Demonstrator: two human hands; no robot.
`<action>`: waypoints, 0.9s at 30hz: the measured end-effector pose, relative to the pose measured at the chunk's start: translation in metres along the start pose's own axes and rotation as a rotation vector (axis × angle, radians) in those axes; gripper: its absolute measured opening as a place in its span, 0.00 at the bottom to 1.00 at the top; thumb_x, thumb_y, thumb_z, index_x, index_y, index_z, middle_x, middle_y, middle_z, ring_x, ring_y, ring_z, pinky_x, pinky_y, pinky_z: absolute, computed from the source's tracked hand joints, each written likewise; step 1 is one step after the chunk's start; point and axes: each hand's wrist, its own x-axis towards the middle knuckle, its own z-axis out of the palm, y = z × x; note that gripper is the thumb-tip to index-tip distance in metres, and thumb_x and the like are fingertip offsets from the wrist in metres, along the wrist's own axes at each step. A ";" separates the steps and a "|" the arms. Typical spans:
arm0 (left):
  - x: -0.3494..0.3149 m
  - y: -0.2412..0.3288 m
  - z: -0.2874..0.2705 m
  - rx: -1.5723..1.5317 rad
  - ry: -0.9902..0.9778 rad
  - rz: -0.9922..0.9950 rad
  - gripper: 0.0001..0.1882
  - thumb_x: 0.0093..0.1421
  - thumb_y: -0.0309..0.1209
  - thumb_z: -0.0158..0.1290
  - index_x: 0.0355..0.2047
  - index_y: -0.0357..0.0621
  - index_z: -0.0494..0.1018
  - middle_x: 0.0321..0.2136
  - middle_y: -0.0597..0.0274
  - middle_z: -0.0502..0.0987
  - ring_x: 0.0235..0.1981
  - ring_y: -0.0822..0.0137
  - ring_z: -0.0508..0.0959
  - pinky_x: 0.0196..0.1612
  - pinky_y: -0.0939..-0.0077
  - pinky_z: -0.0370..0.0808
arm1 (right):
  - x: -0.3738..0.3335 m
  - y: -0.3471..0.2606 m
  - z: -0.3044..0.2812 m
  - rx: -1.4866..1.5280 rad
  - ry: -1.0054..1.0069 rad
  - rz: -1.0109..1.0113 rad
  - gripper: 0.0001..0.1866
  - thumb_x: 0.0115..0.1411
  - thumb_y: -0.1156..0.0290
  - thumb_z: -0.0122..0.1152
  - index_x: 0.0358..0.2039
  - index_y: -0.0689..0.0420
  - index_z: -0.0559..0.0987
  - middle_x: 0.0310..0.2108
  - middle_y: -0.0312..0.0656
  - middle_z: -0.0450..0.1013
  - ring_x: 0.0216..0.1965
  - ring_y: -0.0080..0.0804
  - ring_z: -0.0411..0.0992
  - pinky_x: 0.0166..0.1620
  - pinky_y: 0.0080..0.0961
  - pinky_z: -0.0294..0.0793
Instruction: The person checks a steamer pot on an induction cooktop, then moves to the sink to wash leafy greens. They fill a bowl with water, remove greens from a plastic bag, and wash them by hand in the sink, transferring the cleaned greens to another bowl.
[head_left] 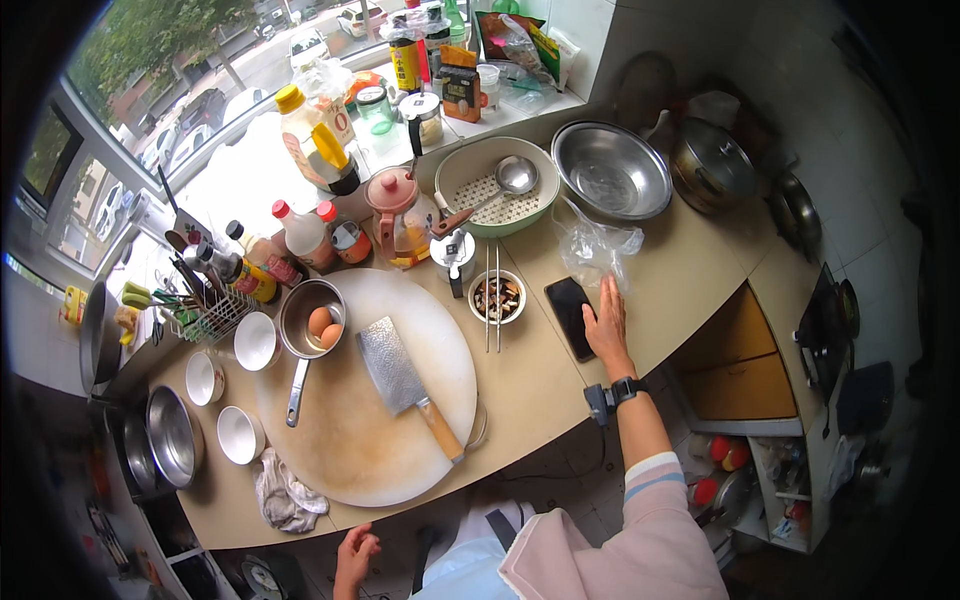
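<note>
My right hand (606, 328) lies flat with its fingers stretched out, beside a black phone (570, 318) and at the edge of a crumpled clear plastic bag (592, 245). Low over the near edge of the counter hangs my left hand (356, 553), its fingers loosely bent and nothing in them. A cleaver (390, 366) with a wooden handle rests on the round white cutting board (345, 440). On the board's far left a small saucepan (298, 385) holds two brown eggs (321, 326). Metal chopsticks (498, 335) lie across a small bowl (512, 316) of dark sauce with chopped pieces.
Several white bowls (241, 436) and a crumpled rag (285, 492) lie left of the board. Behind stand sauce bottles (304, 236), a pink-lidded pitcher (398, 205), a green colander (462, 165) with a ladle (516, 176), a steel basin (612, 170) and a lidded pot (712, 165).
</note>
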 end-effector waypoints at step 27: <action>-0.095 0.010 -0.082 -0.537 -0.356 0.335 0.24 0.60 0.31 0.53 0.55 0.31 0.66 0.45 0.52 0.77 0.44 0.63 0.77 0.48 0.70 0.75 | -0.403 -0.401 -0.045 0.606 -0.786 -1.227 0.24 0.49 0.71 0.64 0.49 0.61 0.74 0.49 0.46 0.71 0.53 0.40 0.68 0.58 0.37 0.64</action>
